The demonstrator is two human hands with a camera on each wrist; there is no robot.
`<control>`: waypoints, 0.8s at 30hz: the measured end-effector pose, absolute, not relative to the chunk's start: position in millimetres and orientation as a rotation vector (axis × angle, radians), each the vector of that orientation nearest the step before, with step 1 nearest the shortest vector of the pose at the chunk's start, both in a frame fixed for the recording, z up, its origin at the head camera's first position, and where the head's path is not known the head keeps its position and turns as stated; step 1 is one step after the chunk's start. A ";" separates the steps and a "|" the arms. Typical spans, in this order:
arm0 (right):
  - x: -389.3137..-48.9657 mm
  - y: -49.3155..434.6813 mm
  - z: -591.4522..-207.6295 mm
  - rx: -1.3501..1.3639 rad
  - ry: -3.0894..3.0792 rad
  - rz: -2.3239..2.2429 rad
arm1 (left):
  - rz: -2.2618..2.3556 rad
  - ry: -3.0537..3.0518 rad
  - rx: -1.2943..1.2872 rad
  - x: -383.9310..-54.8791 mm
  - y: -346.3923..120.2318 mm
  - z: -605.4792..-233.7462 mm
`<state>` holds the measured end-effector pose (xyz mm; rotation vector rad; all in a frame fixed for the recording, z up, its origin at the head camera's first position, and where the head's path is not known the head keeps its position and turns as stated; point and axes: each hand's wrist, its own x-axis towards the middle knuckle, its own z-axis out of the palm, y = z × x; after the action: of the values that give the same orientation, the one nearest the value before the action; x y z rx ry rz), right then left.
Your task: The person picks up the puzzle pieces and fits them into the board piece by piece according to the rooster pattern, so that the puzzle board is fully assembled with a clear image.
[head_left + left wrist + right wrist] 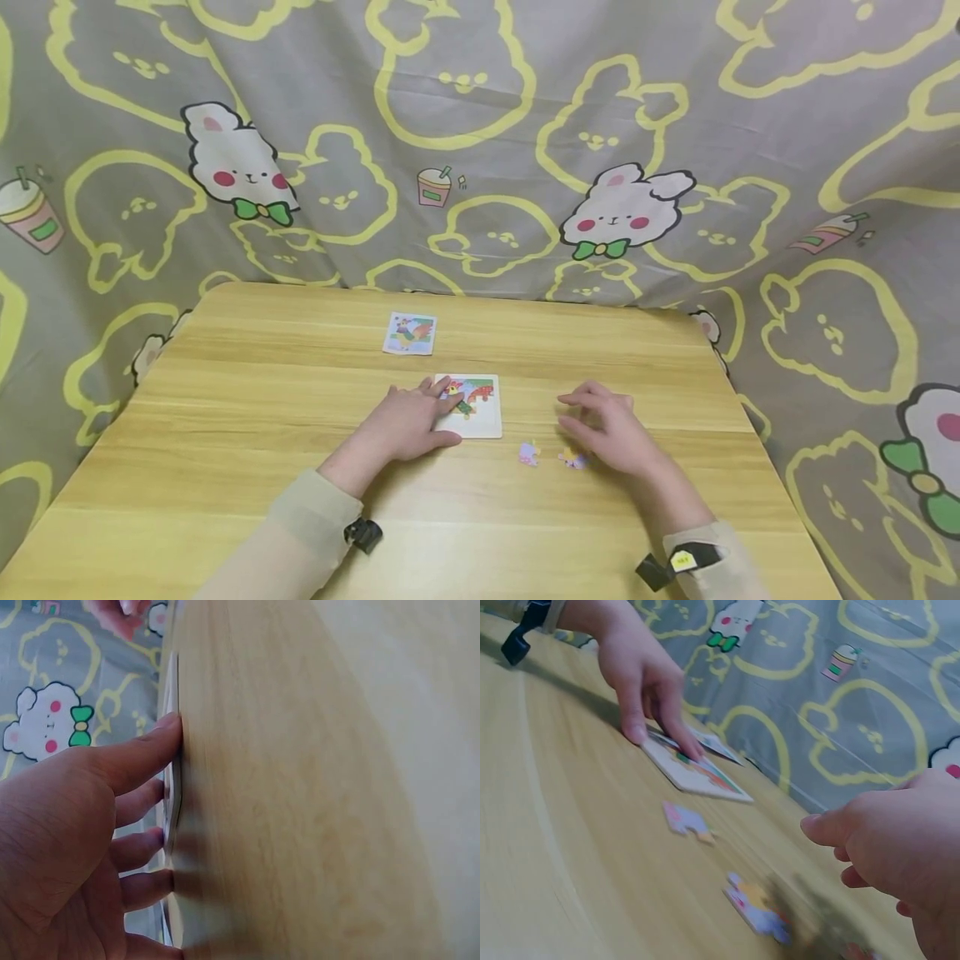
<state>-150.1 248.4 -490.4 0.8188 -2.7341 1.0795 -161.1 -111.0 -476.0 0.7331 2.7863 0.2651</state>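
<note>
My left hand rests on the white-bordered jigsaw board, its fingers spread over the left part and its thumb at the near edge. The board bears a partly assembled picture of a colourful rooster; its lower right area is bare white. My right hand hovers above the table to the right of the board, fingers loosely bent, with nothing visible between them. Just left of it lie a purple puzzle piece and a yellow and purple puzzle piece. Another piece shows partly at the bottom of the right wrist view.
A small square picture card with a matching rooster lies farther back, left of the board. The wooden table ends at a grey curtain printed with rabbits. Dark straps with black devices sit on both wrists.
</note>
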 end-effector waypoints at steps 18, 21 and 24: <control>-139.2 304.7 -502.1 0.647 -2.802 0.979 | 0.294 2.777 0.732 -161.1 -112.2 -476.7; -137.2 308.9 -503.8 0.587 -2.822 0.945 | 0.292 2.782 0.735 -161.5 -112.1 -477.4; -135.3 312.1 -502.7 0.508 -2.867 0.938 | 0.290 2.788 0.738 -161.5 -111.5 -477.8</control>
<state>-135.3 312.1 -502.7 0.5076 -2.8672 0.9384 -161.5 -111.5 -477.8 0.7382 2.7877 0.2903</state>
